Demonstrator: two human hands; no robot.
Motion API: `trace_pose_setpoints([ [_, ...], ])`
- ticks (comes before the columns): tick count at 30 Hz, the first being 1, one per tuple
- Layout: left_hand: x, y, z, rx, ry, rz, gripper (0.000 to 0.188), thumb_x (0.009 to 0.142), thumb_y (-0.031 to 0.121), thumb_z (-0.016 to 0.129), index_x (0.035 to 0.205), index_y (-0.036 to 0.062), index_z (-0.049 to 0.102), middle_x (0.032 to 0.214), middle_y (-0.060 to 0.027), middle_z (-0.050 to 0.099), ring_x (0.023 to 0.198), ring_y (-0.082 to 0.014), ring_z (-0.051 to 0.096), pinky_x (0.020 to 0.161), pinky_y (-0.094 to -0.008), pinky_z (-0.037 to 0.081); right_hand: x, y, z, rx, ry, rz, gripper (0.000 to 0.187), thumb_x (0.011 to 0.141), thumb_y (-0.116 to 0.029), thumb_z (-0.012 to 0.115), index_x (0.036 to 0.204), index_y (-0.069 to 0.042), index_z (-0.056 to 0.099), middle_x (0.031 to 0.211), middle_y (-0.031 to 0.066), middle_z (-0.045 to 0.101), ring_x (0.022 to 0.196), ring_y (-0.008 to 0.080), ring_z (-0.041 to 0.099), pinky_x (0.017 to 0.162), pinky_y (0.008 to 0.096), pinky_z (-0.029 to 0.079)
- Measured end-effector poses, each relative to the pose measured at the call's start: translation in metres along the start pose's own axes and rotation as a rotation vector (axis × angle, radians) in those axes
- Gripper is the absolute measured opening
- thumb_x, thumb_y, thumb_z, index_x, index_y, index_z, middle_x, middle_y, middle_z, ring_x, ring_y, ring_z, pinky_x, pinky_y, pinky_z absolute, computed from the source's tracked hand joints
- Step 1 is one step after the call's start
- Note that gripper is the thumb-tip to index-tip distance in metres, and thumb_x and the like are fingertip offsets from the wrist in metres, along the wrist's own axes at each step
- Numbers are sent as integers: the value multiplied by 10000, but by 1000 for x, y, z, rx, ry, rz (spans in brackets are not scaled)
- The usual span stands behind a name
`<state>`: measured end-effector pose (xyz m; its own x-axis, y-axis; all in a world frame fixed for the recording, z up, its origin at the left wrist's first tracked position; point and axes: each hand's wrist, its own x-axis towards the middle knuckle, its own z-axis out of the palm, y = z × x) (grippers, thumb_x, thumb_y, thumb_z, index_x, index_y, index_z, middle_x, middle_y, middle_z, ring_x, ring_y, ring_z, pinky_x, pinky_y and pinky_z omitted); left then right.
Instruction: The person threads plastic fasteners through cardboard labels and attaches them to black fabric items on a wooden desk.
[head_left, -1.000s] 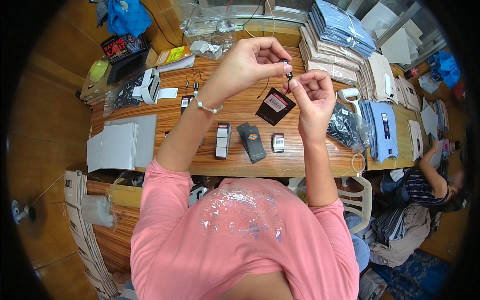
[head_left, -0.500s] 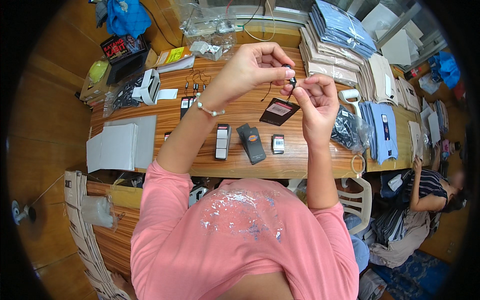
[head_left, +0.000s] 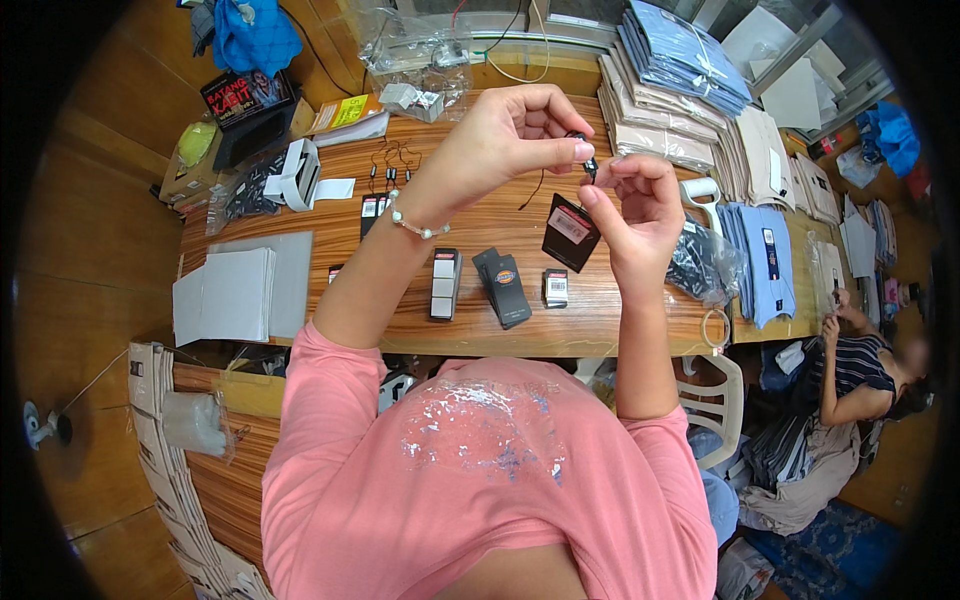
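Observation:
My left hand (head_left: 535,130) pinches a small black plastic piece of a hang-tag string (head_left: 590,163) between thumb and fingers. Close beside it, my right hand (head_left: 640,210) has thumb and forefinger closed on the same string's lower part. A loose string end hangs below my left hand. From the string dangles a black hang tag (head_left: 571,240) with a white and red sticker, tilted above the table. Below lie a fanned stack of black tags (head_left: 506,290), a small pile of barcode tags (head_left: 556,290) and a taller stack with white labels (head_left: 444,285).
Tags with looped strings (head_left: 372,205) lie beyond my left forearm on the wooden table (head_left: 400,335). White paper stacks (head_left: 235,290) sit at left, a bag of black strings (head_left: 700,260) at right. Folded garments (head_left: 690,60) are piled far right. Another person (head_left: 850,370) works at right.
Both hands have shifted slightly right. The hanging tag has swung to a steeper tilt, lower and to the right. The other person's hands have moved together.

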<state>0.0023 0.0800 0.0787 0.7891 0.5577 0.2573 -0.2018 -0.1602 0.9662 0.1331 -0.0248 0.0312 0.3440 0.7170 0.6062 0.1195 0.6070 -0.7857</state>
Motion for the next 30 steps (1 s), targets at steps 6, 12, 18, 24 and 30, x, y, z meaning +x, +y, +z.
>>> trace_pose_setpoints([
  [6,-3,6,-1,102,22,40,167,761,49,648,904,0,577,811,-33,607,766,-80,588,709,-197,485,-1,-2,2,-19,47,21,173,761,62,599,902,8,516,863,56,557,811,113,551,751,230,439],
  [12,-4,9,1,113,4,39,171,761,48,648,908,-3,576,802,-31,603,768,-77,587,696,-196,484,-1,-1,-2,130,7,111,126,773,72,574,873,13,526,875,50,555,795,96,538,727,215,431],
  [18,-5,0,2,-39,-22,-31,166,766,67,643,904,3,578,762,-33,602,699,-84,582,638,-208,483,-3,5,-2,183,-29,48,154,749,101,580,865,12,530,878,73,548,810,114,524,701,224,429],
  [24,-6,-4,5,-181,-102,-51,146,758,75,650,867,13,576,747,-38,603,664,-94,584,616,-215,482,-6,3,-7,245,-61,-14,235,720,118,606,909,19,506,882,86,537,829,139,525,753,252,443],
  [30,-10,0,11,-200,-140,-46,150,750,73,658,858,12,575,743,-41,601,655,-92,583,610,-215,485,-11,-3,-8,244,-89,-52,251,720,101,622,922,19,498,897,98,536,820,150,527,759,260,445],
])
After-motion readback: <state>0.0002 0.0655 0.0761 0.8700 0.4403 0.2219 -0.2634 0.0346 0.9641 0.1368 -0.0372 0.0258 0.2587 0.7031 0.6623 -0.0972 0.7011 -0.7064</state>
